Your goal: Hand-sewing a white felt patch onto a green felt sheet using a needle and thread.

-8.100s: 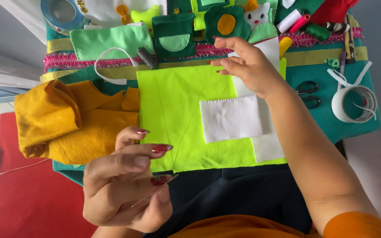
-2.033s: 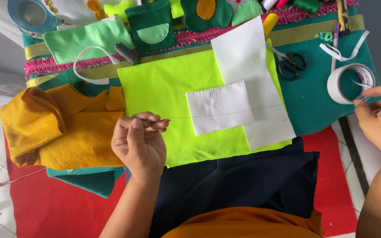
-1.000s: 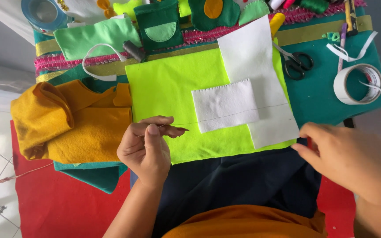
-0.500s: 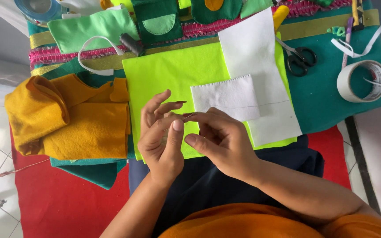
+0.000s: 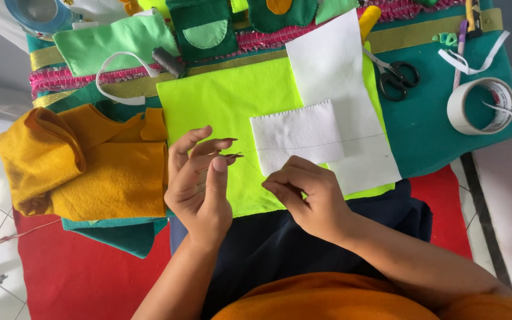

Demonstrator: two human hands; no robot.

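The left hand (image 5: 200, 189) pinches a needle (image 5: 220, 161) and the right hand (image 5: 306, 195), at its 3 o'clock, pinches thin thread (image 5: 255, 170), which I think may slip off the needle's eye.

The scene is evenly and brightly lit by soft, daylight-like light, so that the neon-yellow felt (image 5: 226, 112) at the centre of the frame and the white fabric patch (image 5: 297, 133) are rendered close to overexposed, while only faint, diffuse shadows are cast beneath the left hand (image 5: 200, 189) and the right hand (image 5: 309, 192). Focus is held reasonably well across the centre, though fine detail such as the needle between the fingers is barely resolved. Slight softening and wide-angle stretching are seen towards the corners, notably at the upper left and lower right.
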